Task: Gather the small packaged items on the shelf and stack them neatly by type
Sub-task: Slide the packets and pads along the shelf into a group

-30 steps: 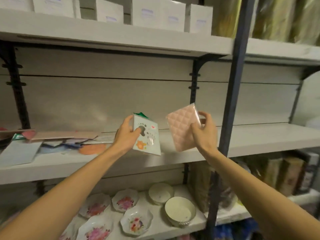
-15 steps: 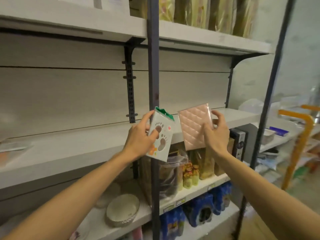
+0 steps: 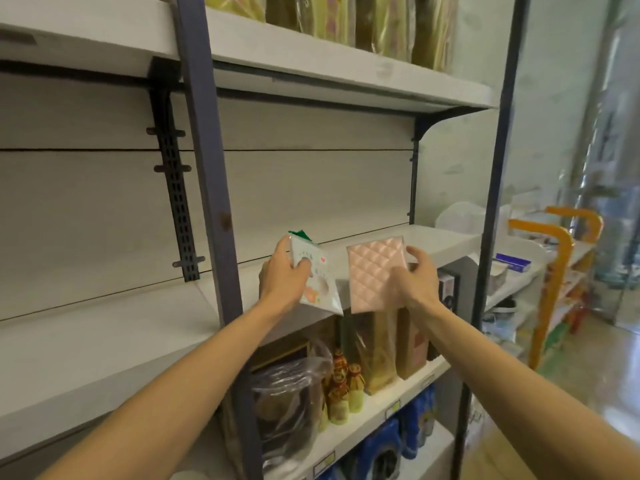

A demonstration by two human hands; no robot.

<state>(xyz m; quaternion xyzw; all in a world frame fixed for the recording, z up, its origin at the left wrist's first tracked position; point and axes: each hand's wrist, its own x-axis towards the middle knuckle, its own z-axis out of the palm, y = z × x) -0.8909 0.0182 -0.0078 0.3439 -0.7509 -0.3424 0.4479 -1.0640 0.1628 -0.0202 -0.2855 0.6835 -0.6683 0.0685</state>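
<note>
White shelves [image 3: 104, 344] on dark uprights [image 3: 207, 168], orange rack [image 3: 554, 271] beside, glossy floor [image 3: 609, 358]

White shelf unit with dark metal uprights

The middle shelf [image 3: 104, 344] lies bare where visible; the lower shelf [image 3: 381, 407] carries a plastic-wrapped dark bundle [image 3: 287, 403], small yellow bottles [image 3: 341, 386] and tall packets [image 3: 374, 351].

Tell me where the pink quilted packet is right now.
In the head view, the pink quilted packet is held upright in the right hand, right of centre, beside the white paw-print packet in the left hand.
</note>
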